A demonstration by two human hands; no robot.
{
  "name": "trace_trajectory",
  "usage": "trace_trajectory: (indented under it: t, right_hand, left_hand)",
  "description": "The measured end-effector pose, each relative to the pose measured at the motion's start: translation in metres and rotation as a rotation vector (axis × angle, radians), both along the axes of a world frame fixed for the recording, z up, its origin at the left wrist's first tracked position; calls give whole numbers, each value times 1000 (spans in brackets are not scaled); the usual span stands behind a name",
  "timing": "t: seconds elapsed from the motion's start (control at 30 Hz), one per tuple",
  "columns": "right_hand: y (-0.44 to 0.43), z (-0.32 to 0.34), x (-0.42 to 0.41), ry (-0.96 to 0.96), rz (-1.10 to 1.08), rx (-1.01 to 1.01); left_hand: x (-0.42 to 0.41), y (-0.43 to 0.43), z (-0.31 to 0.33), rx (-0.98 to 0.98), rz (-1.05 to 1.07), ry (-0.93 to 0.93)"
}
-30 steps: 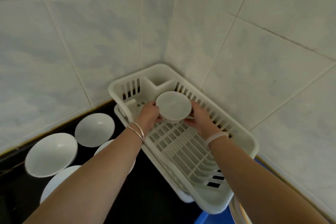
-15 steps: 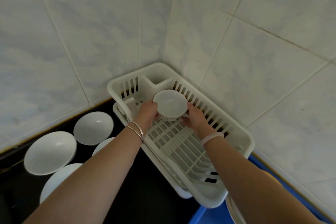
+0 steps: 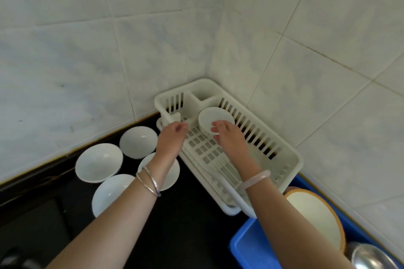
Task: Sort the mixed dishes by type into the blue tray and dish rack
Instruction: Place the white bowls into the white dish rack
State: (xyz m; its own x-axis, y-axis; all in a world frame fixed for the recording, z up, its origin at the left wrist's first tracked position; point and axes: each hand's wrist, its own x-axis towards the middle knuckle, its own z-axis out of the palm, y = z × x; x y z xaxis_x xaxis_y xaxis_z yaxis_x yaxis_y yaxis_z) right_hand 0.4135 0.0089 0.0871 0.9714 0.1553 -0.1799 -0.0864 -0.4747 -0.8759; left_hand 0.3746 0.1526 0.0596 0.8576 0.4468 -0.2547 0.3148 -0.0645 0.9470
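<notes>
A small white bowl (image 3: 213, 117) sits upright at the far end of the white dish rack (image 3: 291, 155), which is pushed into the tiled corner. My left hand (image 3: 171, 137) hovers just left of the bowl, fingers loosely curled and holding nothing. The fingertips of my right hand (image 3: 229, 138) rest against the bowl's near side. Several larger white bowls (image 3: 99, 162) lie on the black counter left of the rack. The blue tray (image 3: 251, 247) shows at the bottom right, with a brown-rimmed plate (image 3: 314, 214) in it.
Tiled walls close in behind and to the right of the rack. A shiny metal dish (image 3: 371, 256) lies in the tray's near corner. The rack's slotted floor between my arms holds no dishes. Dark counter stretches to the lower left.
The small bowl has gone down into the rack's far end. My left hand has let go of it and drawn back to the left; my right hand still touches it.
</notes>
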Motion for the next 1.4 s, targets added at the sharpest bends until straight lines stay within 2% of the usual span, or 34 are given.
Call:
trace_trajectory:
  t: [0.1,0.2,0.3,0.4,0.53,0.67,0.87,1.03,1.2,1.4]
  right_hand:
    - [19,-3,-40,-25,114,-82]
    - [33,-24,-70,60,186,-150]
    - [43,-50,-90,122,220,-301]
    - [54,-72,-101,102,256,-451]
    - [66,-91,-104,136,198,-453]
    - [72,-104,-100,240,89,-360]
    - [77,-111,-97,400,-98,-36]
    - [73,-94,-98,348,-123,51]
    - [80,-69,-104,291,-20,56]
    - [104,-65,-122,246,116,-122]
  left_hand:
    - [-51,13,0,129,51,-6]
    - [-101,26,-8,175,149,42]
    - [-142,35,-22,213,243,91]
    - [-170,44,-40,293,351,164]
    - [-189,57,-62,303,397,205]
    - [-196,68,-76,180,460,215]
    - [-200,84,-91,-20,503,216]
    - [-201,88,-95,-156,509,185]
    - [-203,92,-96,-285,522,168]
    - [-206,96,-89,-447,538,154]
